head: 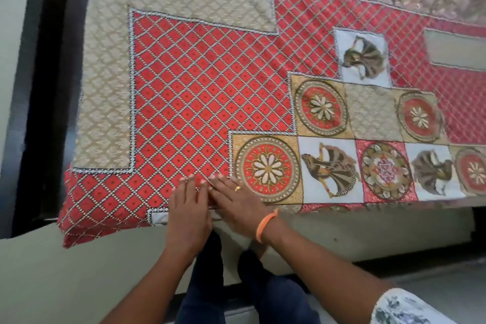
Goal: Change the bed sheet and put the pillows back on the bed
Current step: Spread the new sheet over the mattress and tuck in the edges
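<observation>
Hands flat on patterned sheet

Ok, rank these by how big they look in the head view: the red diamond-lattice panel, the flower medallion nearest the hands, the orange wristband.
1. Red diamond-lattice panel, by far the largest.
2. Flower medallion.
3. Orange wristband, smallest, though it sits nearer the camera on the right hand.

Pale floor beside dark frame
</observation>
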{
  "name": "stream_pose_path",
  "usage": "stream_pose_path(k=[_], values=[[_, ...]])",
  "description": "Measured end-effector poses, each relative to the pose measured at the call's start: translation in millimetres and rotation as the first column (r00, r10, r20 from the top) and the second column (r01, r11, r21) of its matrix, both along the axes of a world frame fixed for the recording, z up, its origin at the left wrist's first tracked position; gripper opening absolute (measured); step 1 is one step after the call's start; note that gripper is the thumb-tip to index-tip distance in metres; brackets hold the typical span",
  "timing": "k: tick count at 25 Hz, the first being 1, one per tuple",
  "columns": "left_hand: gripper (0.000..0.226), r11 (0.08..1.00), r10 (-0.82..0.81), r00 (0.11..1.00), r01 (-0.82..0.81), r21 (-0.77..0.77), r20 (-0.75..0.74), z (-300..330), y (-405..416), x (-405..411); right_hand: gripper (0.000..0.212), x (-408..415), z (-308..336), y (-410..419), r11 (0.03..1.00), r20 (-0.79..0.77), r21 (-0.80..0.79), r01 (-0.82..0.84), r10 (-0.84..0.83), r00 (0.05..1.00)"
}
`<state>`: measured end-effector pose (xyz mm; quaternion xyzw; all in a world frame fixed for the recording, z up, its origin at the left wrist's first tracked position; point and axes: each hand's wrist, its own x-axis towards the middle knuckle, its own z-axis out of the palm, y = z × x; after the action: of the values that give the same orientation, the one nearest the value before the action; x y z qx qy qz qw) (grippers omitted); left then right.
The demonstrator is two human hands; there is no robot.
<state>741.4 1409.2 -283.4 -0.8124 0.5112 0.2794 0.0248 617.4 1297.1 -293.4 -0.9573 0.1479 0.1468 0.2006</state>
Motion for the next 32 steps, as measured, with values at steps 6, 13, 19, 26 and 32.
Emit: stream_pose_path(k=[6,13,19,26,32], values=[[0.054,0.935,-0.318,0.948,0.307,-0.18,-0.035,12,-88,-86,0.075,-134,-1,-71,0.564,-0.055,-0.283,0.775,-0.817,0.574],[0.053,0.676,-0.737,0.672,0.733,-0.076,-0.072,14,-127,-202,0.064,-236,1,-31,0.741,-0.072,-0.19,0.644,-0.664,0.744],[0.056,0.68,-0.708,0.705,0.698,-0.225,0.047,-1,-224,-303,0.056,-335,-13,-133,0.273,0.212,-0.189,0.943,-0.927,0.31],[0.054,0.448,-0.894,0.445,0.889,0.089,0.058,28,-258,-441,0.058,-475,-40,-89,0.002,-0.425,-0.016,1.0,-0.905,-0.005],[0.045,0.477,-0.866,0.489,0.87,-0.121,0.101,33,-375,-576,0.031,-601,-25,-204,-0.8,-0.44,0.313,0.512,-0.6,-0.668]])
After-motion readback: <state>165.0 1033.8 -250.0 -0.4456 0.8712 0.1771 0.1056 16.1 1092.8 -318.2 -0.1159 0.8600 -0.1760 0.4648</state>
